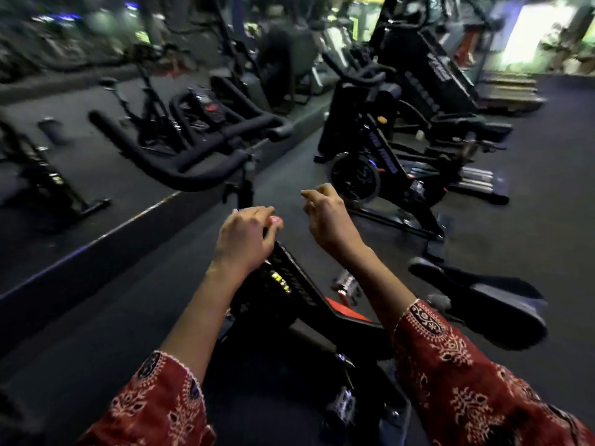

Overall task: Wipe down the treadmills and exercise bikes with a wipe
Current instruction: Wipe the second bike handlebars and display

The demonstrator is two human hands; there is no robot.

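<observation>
The handlebars (193,180) look matt black, the bike frame (306,294) painted metal, the sleeves (450,365) printed cloth, the floor (128,317) matt.
</observation>
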